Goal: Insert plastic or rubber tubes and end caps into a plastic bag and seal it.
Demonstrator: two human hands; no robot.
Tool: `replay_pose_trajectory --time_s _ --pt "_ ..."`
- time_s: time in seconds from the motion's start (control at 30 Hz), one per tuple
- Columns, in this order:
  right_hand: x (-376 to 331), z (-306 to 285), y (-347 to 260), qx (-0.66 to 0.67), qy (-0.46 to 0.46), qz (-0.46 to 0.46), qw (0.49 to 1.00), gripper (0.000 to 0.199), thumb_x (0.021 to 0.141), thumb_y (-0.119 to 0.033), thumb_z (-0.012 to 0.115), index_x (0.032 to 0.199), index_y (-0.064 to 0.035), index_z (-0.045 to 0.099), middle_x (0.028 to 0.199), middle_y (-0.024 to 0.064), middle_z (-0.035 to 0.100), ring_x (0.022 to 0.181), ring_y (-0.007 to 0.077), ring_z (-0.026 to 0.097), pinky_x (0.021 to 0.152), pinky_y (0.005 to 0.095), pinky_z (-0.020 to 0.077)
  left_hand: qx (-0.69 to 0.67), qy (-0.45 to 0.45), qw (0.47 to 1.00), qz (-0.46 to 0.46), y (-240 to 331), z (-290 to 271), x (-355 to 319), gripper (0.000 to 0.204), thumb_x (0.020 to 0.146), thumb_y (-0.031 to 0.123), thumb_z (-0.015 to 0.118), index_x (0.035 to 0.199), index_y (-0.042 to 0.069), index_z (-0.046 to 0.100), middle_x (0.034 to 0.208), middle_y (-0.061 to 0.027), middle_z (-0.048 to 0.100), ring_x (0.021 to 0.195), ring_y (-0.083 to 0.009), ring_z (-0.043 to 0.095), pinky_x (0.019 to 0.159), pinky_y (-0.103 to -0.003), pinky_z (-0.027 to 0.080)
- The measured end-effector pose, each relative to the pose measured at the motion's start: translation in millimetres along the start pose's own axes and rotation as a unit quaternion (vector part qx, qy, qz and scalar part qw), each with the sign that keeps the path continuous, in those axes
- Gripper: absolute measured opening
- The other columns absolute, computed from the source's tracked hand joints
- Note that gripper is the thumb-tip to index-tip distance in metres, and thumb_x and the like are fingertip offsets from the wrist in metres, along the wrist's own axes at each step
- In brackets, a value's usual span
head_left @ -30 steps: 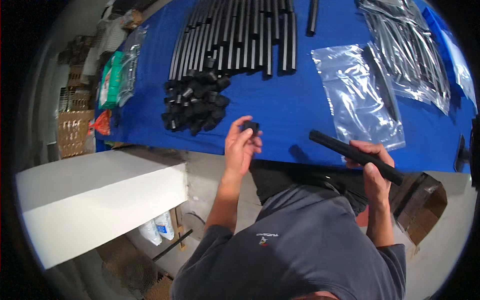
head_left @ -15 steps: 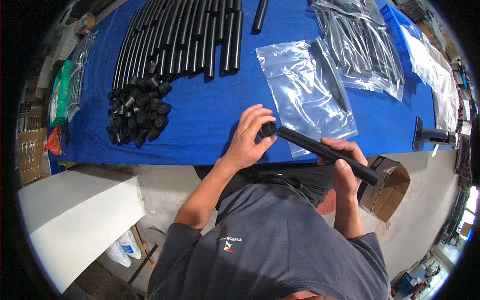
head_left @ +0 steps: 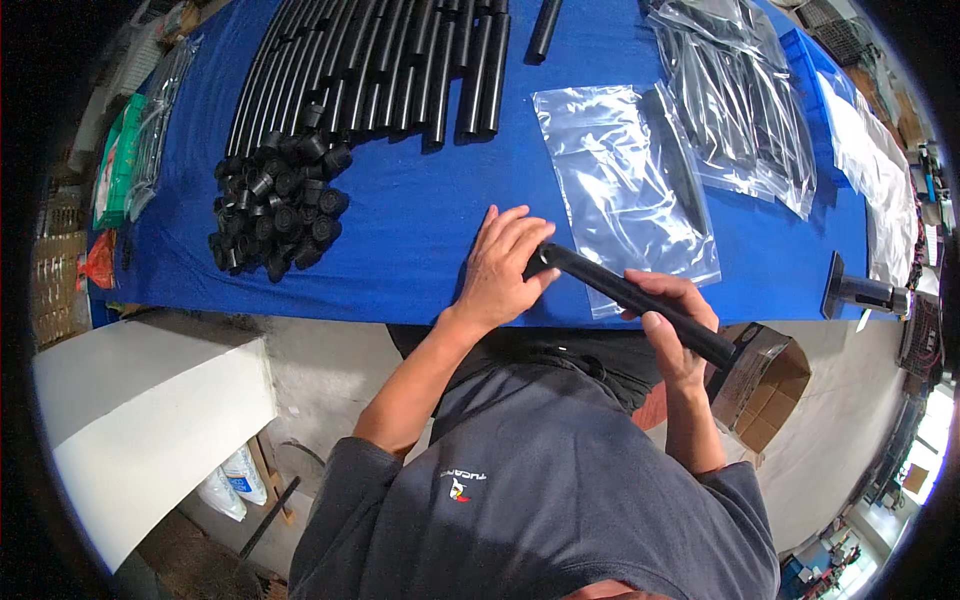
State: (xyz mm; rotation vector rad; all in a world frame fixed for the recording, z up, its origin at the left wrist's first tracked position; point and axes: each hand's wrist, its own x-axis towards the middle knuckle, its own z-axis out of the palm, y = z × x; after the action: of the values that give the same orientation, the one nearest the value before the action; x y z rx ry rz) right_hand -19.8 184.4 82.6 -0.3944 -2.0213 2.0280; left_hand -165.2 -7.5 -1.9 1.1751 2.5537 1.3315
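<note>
My left hand (head_left: 502,268) is closed round a small black end cap (head_left: 535,264), which its fingers partly cover. In my right hand (head_left: 676,322) a black tube (head_left: 625,292) lies slantwise, its far left end up against the cap. Whether the tube end sits inside the cap or only touches it I cannot tell. Both hands are over the front edge of the blue-covered table (head_left: 400,265). To the left is a heap of loose black caps (head_left: 275,215). Behind the heap several black tubes (head_left: 385,75) lie side by side.
A clear plastic bag (head_left: 610,170) with a dark tube along it lies ahead of my hands. Filled clear bags (head_left: 735,110) and a blue bin (head_left: 815,95) are at the far right. A black stand-like tool (head_left: 865,292) is near the right edge. Below stands an open cardboard box (head_left: 770,385).
The tube in my right hand has moved left and up, closing the gap to the cap in my left hand. The whole view has shifted slightly.
</note>
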Motion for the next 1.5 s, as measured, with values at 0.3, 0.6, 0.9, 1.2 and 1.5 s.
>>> replay_pose_trajectory --time_s 0.3,0.6,0.9,1.2,1.5 --pt "46.6 22.1 -40.9 -0.248 -0.085 -0.013 0.965 0.026 0.082 -0.015 0.074 0.100 0.0022 0.066 0.100 0.0149 0.073 0.090 0.0213 0.070 0.081 0.0331 0.0547 -0.039 0.002 0.999 0.030 -11.1 -4.3 2.4 0.044 0.074 0.012 0.081 0.117 0.007 0.070 0.110 -0.0099 0.071 0.108 -0.0293 0.067 0.111 -0.054 0.038" --pt "73.3 52.4 -78.6 0.086 -0.129 -0.122 0.980 0.029 0.076 -0.006 0.084 0.090 0.0002 0.060 0.085 0.0161 0.069 0.078 0.0240 0.070 0.076 0.0343 0.0559 -0.050 0.035 0.996 0.069 -8.3 5.4 -4.1 0.041 0.079 0.018 0.081 0.113 -0.002 0.068 0.110 -0.0176 0.071 0.111 -0.0348 0.066 0.109 -0.052 0.043" --pt "98.0 75.2 -83.3 -0.133 -0.222 -0.271 0.927 0.022 0.075 -0.011 0.085 0.084 -0.0068 0.065 0.063 0.0060 0.064 0.051 0.0213 0.063 0.048 0.0314 0.0448 -0.044 0.025 0.998 0.046 -6.9 1.1 -6.8 0.042 0.080 0.015 0.078 0.116 -0.001 0.065 0.112 -0.0184 0.067 0.113 -0.0344 0.063 0.109 -0.051 0.044" --pt "105.6 75.6 -73.2 -0.101 -0.304 -0.210 0.924 0.025 0.076 -0.016 0.085 0.085 -0.0038 0.064 0.060 0.0048 0.062 0.047 0.0199 0.061 0.050 0.0304 0.0453 -0.063 -0.005 0.998 0.013 -6.4 -0.7 -5.4 0.045 0.077 0.016 0.080 0.115 -0.003 0.064 0.113 -0.0172 0.065 0.116 -0.0331 0.061 0.110 -0.050 0.043" --pt "111.0 86.4 -46.8 0.054 -0.251 -0.354 0.899 0.022 0.082 0.000 0.078 0.084 0.0059 0.056 0.058 0.0088 0.060 0.043 0.0191 0.056 0.037 0.0310 0.0408 -0.018 -0.084 0.996 0.030 -7.2 -16.8 6.3 0.051 0.075 0.016 0.078 0.123 0.004 0.063 0.121 -0.0123 0.065 0.118 -0.0303 0.060 0.108 -0.050 0.042"
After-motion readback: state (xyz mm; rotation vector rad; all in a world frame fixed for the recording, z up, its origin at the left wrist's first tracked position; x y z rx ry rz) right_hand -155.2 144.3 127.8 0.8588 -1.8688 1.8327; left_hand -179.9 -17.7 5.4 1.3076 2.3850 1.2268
